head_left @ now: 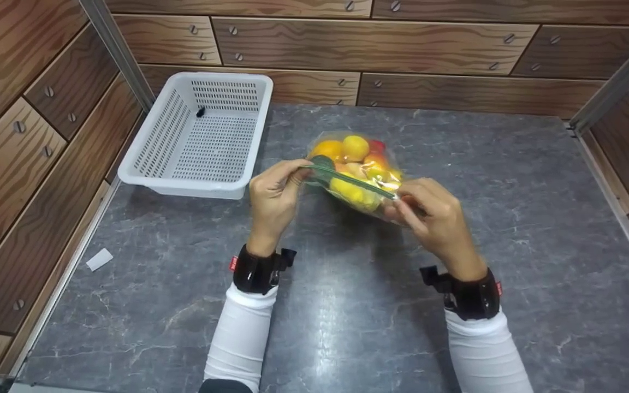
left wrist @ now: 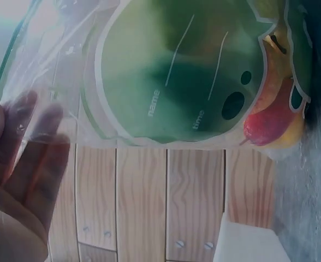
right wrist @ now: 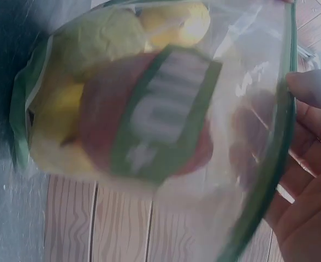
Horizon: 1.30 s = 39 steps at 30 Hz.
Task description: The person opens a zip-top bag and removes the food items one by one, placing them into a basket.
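- The bag (head_left: 355,174), clear plastic with a green zip strip (head_left: 354,182) along its mouth, is held just above the middle of the table (head_left: 347,305), a little right of the basket (head_left: 200,136).
- It is full of fruit (head_left: 347,150): yellow and orange pieces, with something red at the far side. The left wrist view shows a green printed label on the bag (left wrist: 177,76) and a red and yellow fruit at its bottom corner.
- The left hand (head_left: 273,194) pinches the left end of the strip, with its fingers (left wrist: 32,136) seen through the plastic.
- The right hand (head_left: 429,210) pinches the right end; in the right wrist view the strip (right wrist: 269,164) runs across its fingertips.
- Judging by the grip, the seal is the step in hand. To do it well, keep the strip taut and level between both hands, press the two tracks squarely together, and keep the fruit's weight from dragging the mouth askew.
- I cannot tell whether the strip is already sealed along its length.
- The table is grey, marbled stone. The basket, white and perforated, stands at its far left, with a small dark thing inside.
- A white scrap (head_left: 99,258) lies by the left edge.
- Wood-grain panels with screws wall in the table on three sides.
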Tool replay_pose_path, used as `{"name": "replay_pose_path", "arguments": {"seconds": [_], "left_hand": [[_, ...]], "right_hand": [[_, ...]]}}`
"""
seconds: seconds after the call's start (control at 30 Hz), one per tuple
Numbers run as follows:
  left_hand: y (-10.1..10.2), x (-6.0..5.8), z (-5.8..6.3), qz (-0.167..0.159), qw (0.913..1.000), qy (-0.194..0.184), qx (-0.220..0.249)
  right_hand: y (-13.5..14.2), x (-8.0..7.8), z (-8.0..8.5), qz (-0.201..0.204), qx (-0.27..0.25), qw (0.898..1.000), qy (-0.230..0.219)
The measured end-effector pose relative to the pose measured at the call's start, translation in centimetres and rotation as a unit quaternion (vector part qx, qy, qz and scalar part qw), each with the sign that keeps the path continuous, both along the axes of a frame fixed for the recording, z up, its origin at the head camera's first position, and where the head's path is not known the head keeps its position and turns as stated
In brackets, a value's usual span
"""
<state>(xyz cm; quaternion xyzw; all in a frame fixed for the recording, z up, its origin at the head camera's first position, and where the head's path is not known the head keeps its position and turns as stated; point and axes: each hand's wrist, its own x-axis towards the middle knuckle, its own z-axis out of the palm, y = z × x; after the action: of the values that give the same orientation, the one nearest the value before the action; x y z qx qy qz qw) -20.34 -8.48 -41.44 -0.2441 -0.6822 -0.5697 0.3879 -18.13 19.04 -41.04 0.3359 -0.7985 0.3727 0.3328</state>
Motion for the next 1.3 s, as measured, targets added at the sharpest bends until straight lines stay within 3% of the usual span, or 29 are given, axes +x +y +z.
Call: {"name": "replay_pose_path", "arguments": {"seconds": [0.4,0.97,1.3], "left_hand": [[-2.5,-0.5,-0.4,0.019,0.9952,-0.043,0.086],[-3.3,-0.5,-0.5,0.05,0.9912,-0.066,0.103],[-3.3,-0.5,-0.5,0.044,0.9923,-0.048,0.105]], "right_hand": [[0.7,-0.4,-0.1,0.024,0.001,1.0,-0.009],[3.1,-0.1,0.6,-0.002,0.01,1.0,-0.019],[3.8,0.3,1.2,0.003,0.02,1.0,-0.023]]}}
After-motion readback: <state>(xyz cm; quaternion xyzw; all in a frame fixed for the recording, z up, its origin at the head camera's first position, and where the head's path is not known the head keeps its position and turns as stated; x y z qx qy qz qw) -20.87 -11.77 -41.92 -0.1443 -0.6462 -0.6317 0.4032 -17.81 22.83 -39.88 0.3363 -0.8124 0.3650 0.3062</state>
